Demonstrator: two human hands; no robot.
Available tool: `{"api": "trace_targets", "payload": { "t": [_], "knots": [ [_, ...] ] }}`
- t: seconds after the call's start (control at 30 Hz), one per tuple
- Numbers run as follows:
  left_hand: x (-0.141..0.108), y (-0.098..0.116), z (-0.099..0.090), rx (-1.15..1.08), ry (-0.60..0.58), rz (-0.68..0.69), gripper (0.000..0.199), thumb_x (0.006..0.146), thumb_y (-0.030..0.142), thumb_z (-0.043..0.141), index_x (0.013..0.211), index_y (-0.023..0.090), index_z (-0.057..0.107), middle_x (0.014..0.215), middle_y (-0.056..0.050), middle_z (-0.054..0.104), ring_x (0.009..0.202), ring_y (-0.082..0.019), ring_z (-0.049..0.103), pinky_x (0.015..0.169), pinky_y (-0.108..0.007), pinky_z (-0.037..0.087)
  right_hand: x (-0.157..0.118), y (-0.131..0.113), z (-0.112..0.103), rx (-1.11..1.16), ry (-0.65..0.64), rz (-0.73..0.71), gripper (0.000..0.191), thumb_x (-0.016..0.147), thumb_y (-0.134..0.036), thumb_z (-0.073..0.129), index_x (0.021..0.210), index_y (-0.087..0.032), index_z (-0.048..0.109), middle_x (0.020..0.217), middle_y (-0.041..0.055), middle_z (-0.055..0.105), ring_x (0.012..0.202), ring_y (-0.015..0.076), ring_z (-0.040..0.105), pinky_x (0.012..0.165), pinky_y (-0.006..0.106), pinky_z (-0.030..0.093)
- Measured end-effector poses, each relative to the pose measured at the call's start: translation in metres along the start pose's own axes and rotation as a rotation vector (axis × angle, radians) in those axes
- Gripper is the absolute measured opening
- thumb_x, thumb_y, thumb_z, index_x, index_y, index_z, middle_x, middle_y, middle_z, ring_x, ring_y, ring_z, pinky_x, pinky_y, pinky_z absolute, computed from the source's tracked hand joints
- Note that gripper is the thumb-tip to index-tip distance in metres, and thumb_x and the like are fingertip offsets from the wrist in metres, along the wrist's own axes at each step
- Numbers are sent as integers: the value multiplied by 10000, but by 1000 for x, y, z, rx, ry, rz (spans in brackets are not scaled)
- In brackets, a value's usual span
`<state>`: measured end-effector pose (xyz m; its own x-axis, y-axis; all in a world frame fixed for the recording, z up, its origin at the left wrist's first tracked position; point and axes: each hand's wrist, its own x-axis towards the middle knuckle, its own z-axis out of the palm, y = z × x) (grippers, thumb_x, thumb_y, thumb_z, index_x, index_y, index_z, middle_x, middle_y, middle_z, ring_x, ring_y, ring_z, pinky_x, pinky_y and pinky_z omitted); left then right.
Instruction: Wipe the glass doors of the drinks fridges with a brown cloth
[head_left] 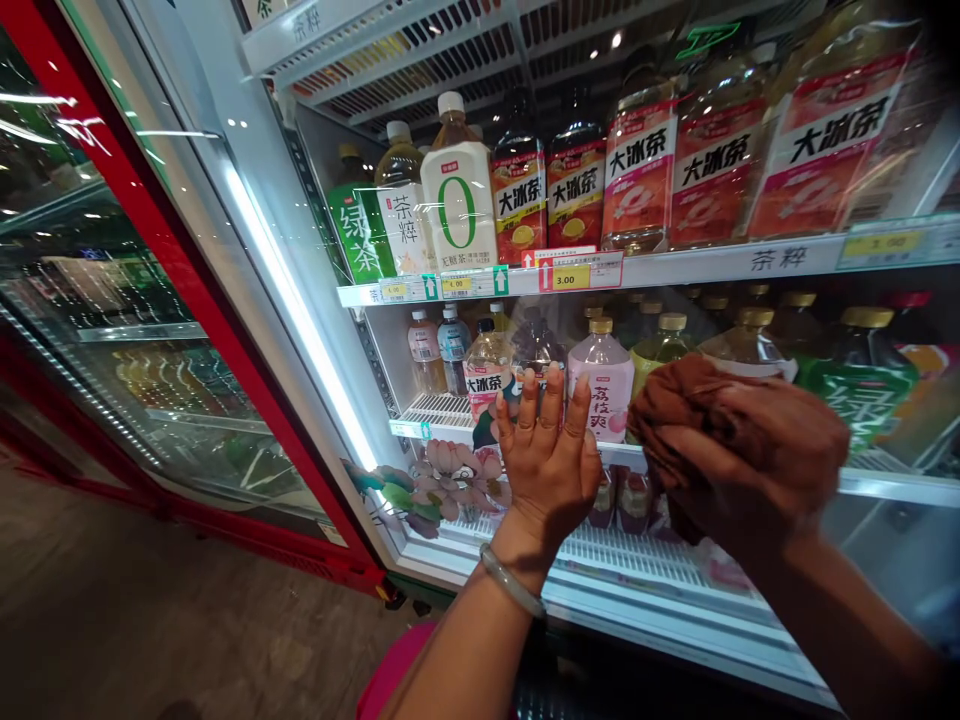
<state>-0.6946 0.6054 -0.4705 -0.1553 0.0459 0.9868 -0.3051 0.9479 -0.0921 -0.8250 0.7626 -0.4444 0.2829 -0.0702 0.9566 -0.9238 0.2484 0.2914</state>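
Note:
My left hand (pixel 546 455) is spread flat, its fingers apart, and appears to rest on the glass front of a lit drinks cooler. A pale bangle (pixel 511 582) circles that wrist. My right hand (pixel 780 455) grips a bunched brown cloth (pixel 694 415) held up to the same glass, to the right of the left hand. Behind the glass near both hands stands a pink drink bottle (pixel 600 385). A green-labelled bottle (pixel 856 390) shows beyond the right hand, partly hidden. Flower pictures (pixel 457 475) appear on the glass left of my left hand.
Large iced tea bottles (pixel 637 175) line the upper shelf, with price tags (pixel 571 278) on its edge. A red-framed door (pixel 225 345) of another cooler slants along the left. Brown floor (pixel 225 620) shows at lower left.

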Motion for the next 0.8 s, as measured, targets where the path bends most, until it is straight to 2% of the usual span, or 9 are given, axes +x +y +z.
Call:
{"api": "trace_targets", "payload": {
  "t": [0.13,0.23,0.33,0.43,0.57,0.73,0.8],
  "knots": [
    [0,0,0,19,8,4,747,947,194,467,1666,205,267,1733,-54,266,1648,-234,176,1369,-488,67,9,3,8,-58,110,58,483,681,-249,901,1121,-355,731,1303,78,623,1187,347,653,999,572,563],
    [0,0,0,32,7,8,742,951,195,455,1667,204,264,1722,-63,311,1647,-228,184,1370,-488,73,14,-7,17,-80,145,118,571,677,-206,888,1196,-377,719,1363,84,590,1243,377,622,1030,582,552],
    [0,0,0,51,3,11,747,952,195,451,1671,204,249,1717,-64,328,1648,-223,181,1372,-485,70,19,-19,23,-81,148,176,529,711,-192,865,1189,-361,712,1360,91,576,1263,373,598,1060,590,539],
    [0,0,-1,56,3,10,754,949,196,450,1673,206,240,1724,-59,305,1650,-226,171,1371,-494,69,20,-26,23,-75,134,139,418,713,-209,885,1079,-313,712,1295,92,584,1236,351,605,1069,589,538],
    [1,0,-1,13,7,1,737,956,185,454,1668,213,263,1736,-50,254,1647,-230,183,1370,-491,63,10,-31,17,-24,35,71,343,723,-280,900,1006,-332,713,1194,50,604,1178,291,635,1048,545,564],
    [3,0,0,0,0,-33,744,960,172,483,1668,244,265,1717,-45,300,1647,-208,174,1372,-474,27,-9,-30,3,-37,-33,-86,386,692,-227,928,1020,-306,742,1164,43,611,1152,239,651,1087,490,581],
    [6,2,0,5,-3,-39,737,966,164,468,1669,238,258,1724,-37,258,1652,-199,128,1368,-473,-25,-14,-20,-3,-3,-69,-71,396,672,-212,942,1001,-323,753,1133,28,654,1108,226,687,1090,474,587]
  ]
}}
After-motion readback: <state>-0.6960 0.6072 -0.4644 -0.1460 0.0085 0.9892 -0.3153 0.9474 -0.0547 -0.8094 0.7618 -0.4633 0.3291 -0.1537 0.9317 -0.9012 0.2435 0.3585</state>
